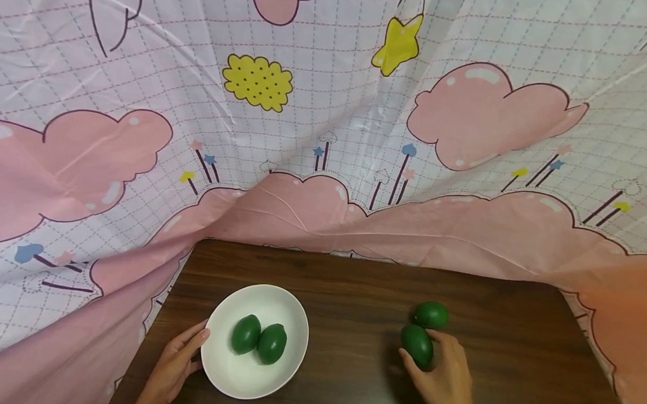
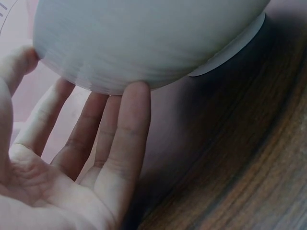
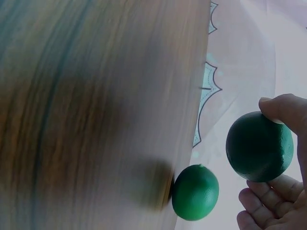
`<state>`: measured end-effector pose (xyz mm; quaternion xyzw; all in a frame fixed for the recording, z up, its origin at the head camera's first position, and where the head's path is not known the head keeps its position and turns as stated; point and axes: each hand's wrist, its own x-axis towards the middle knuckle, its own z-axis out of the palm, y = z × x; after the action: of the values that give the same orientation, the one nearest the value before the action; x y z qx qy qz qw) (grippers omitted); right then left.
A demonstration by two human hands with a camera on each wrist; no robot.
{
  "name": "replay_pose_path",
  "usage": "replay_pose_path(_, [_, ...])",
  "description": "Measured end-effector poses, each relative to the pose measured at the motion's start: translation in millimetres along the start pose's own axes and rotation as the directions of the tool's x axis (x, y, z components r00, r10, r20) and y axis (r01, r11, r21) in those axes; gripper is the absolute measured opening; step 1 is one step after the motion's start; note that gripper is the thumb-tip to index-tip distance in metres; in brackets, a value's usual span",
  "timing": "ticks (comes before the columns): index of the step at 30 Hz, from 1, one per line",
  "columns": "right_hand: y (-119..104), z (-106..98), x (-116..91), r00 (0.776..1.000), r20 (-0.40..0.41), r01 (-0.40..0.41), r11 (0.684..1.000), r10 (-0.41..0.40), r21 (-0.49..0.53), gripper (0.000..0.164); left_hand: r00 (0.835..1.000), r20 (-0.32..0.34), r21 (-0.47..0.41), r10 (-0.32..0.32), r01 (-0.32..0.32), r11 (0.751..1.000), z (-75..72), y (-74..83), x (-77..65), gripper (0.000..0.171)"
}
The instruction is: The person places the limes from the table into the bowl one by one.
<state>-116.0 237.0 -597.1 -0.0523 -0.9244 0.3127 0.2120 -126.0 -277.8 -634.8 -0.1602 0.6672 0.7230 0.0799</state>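
A white bowl (image 1: 253, 384) stands at the left of the dark wooden table, with two green limes (image 1: 246, 334) lying side by side in it. My left hand (image 1: 176, 363) holds the bowl's left edge, thumb at the rim and fingertips against its outer wall (image 2: 144, 43). Over on the right, my right hand (image 1: 446, 373) grips another lime (image 1: 417, 345) between thumb and fingers. In the right wrist view, this held lime (image 3: 259, 146) is raised off the tabletop. Just behind it, one more lime (image 1: 431, 315) lies on the table.
The wooden table (image 1: 346, 321) ends at the back against a hanging cloth (image 1: 326, 125) printed with pink clouds and stars. Folds of the cloth drape along both sides of the table.
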Motion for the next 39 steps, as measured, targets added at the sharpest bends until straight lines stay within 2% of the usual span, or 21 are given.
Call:
replay_pose_path(7, [-4.7,5.7,-0.5,1.000,-0.005,0.019,1.000,-0.019,0.002,0.066,1.000,0.015,0.004,0.014,-0.014,1.000,-0.4,0.8,-0.3,0.059])
replay_pose_path(25, [-21.5,11.2,2.8,0.998,0.037,0.040,0.999,-0.041,0.020,0.067,1.000,0.024,0.010,0.002,-0.002,1.000,-2.5,3.2,0.0,0.060])
replay_pose_path(39, [-32.4,14.9,2.3,0.997,0.048,0.061,0.998,-0.062,0.019,0.067,0.999,0.029,-0.007,0.020,-0.020,1.000,-1.9,0.5,-1.0,0.053])
